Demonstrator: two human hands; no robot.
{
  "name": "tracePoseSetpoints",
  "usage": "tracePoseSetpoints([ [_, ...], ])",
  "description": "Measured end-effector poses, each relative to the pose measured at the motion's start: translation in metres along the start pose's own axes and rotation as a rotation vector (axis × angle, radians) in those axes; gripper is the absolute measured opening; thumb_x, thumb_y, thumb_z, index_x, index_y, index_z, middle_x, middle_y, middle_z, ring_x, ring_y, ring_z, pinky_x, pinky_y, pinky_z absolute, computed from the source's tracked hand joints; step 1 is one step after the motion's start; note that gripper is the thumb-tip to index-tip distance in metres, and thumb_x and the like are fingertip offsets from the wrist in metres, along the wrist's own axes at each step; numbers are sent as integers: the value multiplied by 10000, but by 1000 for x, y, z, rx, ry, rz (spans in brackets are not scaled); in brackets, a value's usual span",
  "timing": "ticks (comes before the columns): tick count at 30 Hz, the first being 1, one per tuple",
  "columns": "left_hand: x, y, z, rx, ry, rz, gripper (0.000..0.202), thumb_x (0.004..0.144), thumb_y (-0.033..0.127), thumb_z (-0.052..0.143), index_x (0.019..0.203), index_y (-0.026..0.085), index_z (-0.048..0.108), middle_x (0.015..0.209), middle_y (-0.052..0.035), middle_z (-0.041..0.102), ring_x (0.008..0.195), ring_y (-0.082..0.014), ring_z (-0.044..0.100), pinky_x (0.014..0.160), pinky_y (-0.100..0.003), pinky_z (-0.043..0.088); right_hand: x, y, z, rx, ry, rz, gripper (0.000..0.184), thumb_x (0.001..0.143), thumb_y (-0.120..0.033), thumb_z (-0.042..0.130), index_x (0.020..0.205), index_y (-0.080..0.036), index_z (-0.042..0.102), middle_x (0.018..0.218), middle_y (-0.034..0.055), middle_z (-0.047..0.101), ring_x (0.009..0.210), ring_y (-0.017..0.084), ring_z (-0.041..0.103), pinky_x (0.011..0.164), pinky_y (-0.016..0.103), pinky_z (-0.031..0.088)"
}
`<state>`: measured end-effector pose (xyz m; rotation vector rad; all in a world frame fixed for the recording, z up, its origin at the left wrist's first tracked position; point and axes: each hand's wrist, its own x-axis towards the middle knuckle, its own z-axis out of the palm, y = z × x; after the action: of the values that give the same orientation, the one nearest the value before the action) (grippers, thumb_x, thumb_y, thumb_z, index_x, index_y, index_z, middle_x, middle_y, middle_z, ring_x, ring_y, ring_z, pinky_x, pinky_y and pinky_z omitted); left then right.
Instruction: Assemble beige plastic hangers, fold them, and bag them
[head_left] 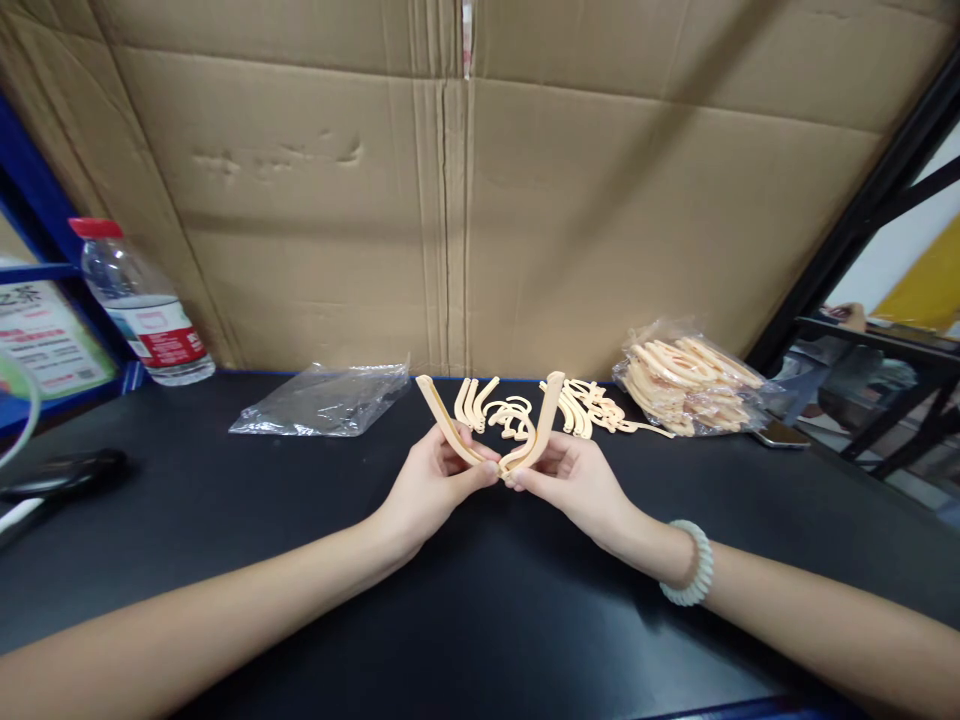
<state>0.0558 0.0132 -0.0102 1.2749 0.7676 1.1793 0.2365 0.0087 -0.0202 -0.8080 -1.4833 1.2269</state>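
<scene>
Hands meeting over the table's middle

The left hand [431,485] and right hand [574,480] are each pinching one curved beige strip [450,420], tips touching, forearms converging inward.

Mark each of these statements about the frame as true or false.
1. The left hand and right hand grip curved beige pieces whose lower ends meet in a V. True.
2. The water bottle has a blue cap. False: the cap is red.
3. The bead bracelet sits on the left wrist. False: it is on the right wrist.
4. A clear bag of beige pieces lies on the black table, right of the hands. True.
</scene>
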Motion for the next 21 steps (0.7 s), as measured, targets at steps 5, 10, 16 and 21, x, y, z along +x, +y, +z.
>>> tracePoseSetpoints([
  [5,-2,2,4,-57,46,-15,408,650,168,808,825,200,442,746,23,736,706,-155,710,776,-316,546,1,1,3,6,59,4,223,679,-274,807,832,-162,690,808,41,722,754,186,682,770,345,574],
  [10,-7,2,11,-70,69,-13,400,667,181,791,813,208,419,729,27,732,713,-163,711,783,-319,534,-1,0,7,-5,89,1,231,678,-306,812,811,-163,688,782,36,704,727,184,671,749,335,562],
  [16,-7,0,9,-26,87,-38,396,651,194,802,797,205,433,714,41,704,733,-153,694,781,-304,525,-3,-1,6,25,62,49,253,669,-314,811,830,-170,679,848,49,714,780,194,667,745,335,547],
  [21,-3,5,2,29,132,-83,385,649,224,810,832,190,472,742,26,686,717,-136,669,745,-286,528,2,-6,-7,-40,117,54,250,658,-325,801,821,-182,676,867,36,686,740,167,617,681,305,508],
])
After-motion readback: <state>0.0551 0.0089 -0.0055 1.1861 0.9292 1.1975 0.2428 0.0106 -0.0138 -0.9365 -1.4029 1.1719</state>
